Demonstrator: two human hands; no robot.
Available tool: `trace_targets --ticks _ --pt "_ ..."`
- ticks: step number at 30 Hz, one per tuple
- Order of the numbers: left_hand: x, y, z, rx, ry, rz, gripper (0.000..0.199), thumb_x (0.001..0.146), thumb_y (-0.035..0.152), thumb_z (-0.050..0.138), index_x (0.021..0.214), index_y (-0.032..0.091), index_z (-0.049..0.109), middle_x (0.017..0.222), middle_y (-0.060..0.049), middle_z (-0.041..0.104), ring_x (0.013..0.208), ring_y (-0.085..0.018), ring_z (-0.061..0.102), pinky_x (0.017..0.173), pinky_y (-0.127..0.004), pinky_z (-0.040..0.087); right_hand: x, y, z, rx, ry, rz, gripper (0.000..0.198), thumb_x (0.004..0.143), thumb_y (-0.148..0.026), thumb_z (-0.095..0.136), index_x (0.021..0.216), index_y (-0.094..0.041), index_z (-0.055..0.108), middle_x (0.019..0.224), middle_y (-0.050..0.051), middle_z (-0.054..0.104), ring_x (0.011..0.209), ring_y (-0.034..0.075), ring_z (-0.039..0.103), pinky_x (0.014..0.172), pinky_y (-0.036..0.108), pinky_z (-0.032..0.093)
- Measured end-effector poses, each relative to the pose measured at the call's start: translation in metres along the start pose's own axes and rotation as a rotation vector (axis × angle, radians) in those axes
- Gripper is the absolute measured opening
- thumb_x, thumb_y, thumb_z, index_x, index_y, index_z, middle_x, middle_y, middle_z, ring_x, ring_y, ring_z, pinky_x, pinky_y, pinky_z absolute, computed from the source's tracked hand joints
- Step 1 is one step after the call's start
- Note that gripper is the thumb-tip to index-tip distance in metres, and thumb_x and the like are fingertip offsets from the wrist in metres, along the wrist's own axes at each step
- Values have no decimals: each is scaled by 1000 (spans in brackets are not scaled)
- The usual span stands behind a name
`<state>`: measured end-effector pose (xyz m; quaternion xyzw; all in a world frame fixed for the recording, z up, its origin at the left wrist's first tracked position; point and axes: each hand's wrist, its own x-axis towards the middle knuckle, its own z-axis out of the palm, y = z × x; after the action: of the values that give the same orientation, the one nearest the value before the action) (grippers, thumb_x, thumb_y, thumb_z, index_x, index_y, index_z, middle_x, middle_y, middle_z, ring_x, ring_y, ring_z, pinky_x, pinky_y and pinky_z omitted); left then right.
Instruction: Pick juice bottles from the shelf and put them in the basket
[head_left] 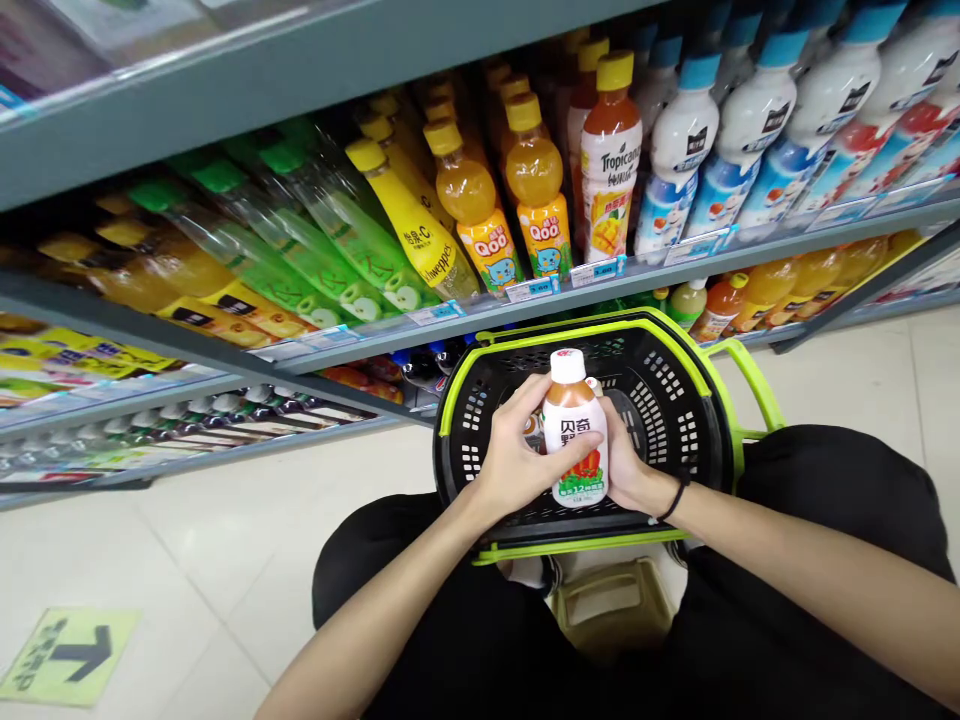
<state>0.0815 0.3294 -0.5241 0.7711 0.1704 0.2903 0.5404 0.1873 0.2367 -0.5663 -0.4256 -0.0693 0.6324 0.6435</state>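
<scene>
A small juice bottle [571, 412] with a white cap, orange-brown contents and a white label showing red vegetables is held upright above the shopping basket. My left hand [517, 455] grips it from the left, the thumb lying across the label. At the bottle's right side, my right hand [628, 468] is closed against it, its fingertips partly hidden behind the bottle. Below both hands sits the black shopping basket [679, 400] with a lime-green rim. Another white-capped item shows partly behind the bottle, too covered to name.
Shelves [480, 320] of drinks run across the front, with orange Qoo bottles [544, 215], a Tropicana bottle [611, 160] and white blue-capped bottles [675, 160]. The basket's green handle [757, 385] sticks out right. A floor arrow sign [71, 655] lies lower left. My knees flank the basket.
</scene>
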Motion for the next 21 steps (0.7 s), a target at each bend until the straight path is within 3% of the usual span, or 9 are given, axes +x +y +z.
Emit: trace_targets --ticks 9,14,21 --pt "-6 0 0 9 26 -60 47 80 33 89 119 21 67 99 -5 62 86 -19 59 70 -27 48 -2 1 7 80 -44 64 61 83 -75 53 105 -20 69 98 9 77 109 32 70 95 45 57" --pt "-7 -3 4 72 15 -35 52 87 38 80 132 19 61 107 -8 66 91 -22 61 75 -30 51 -2 0 9 142 22 74 64 92 -73 43 111 -18 71 97 10 77 107 30 71 95 44 57" --pt "-3 -6 2 59 -28 25 48 97 42 67 139 20 61 107 -9 64 90 -22 59 80 -32 51 -2 -1 1 -9 -3 -7 69 89 -80 45 110 -19 71 95 9 77 105 30 71 91 42 57"
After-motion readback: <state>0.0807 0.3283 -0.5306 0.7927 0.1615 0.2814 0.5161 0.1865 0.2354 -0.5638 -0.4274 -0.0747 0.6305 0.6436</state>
